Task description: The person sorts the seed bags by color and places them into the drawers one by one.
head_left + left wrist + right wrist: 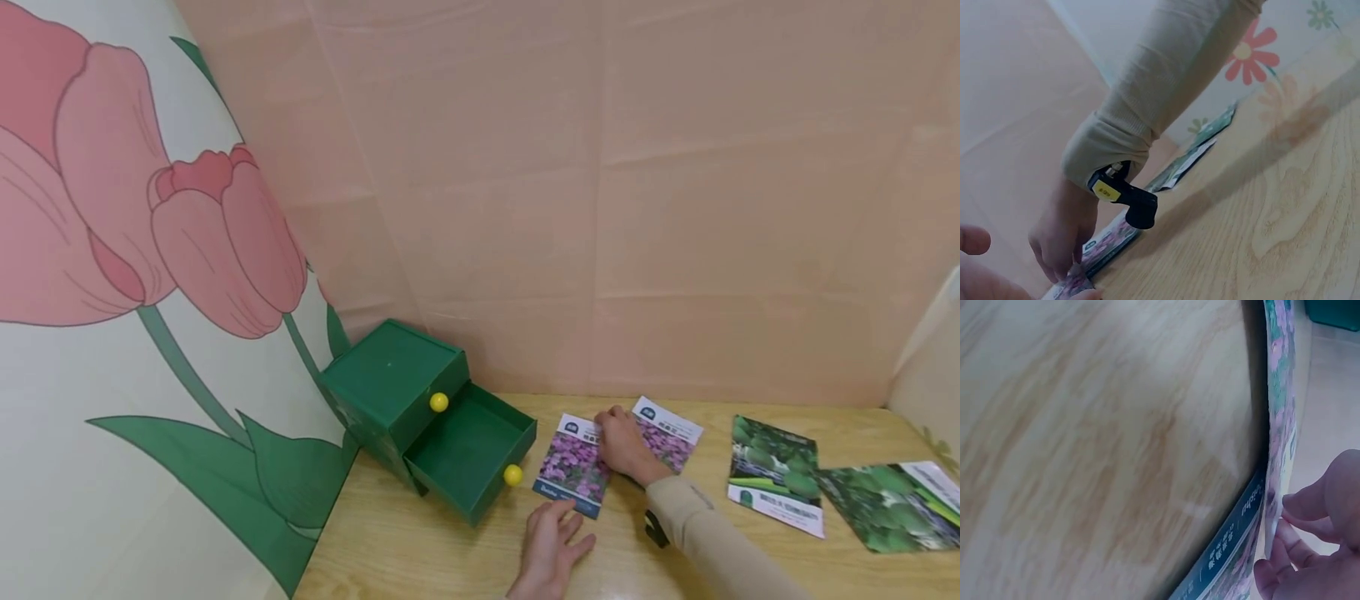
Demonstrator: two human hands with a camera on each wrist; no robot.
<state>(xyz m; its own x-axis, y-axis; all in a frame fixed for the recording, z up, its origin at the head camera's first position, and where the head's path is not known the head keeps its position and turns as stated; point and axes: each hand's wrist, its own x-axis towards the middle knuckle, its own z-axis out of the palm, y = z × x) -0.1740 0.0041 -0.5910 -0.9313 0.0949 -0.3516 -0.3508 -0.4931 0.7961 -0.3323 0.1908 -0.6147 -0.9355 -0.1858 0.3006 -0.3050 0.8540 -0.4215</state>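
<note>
A flat seed packet [573,462] with a picture of pink-purple flowers lies in front of me, one edge raised. My right hand [626,446] pinches that edge between thumb and fingers, as the right wrist view shows with the packet [1277,425] bent upward. Just right of it, partly behind the right hand, lies a second purple-flower packet [675,433]. My left hand [551,546] is at the first packet's lower edge, fingers spread and loosely bent; whether it touches the packet I cannot tell.
A green two-drawer box [397,367] stands to the left, its lower drawer [468,458] pulled out, with yellow knobs [513,475]. Two green-leaf packets, one upright [776,475] and one slanted [892,504], lie to the right on the wooden table [390,550]. Walls stand behind and at the left.
</note>
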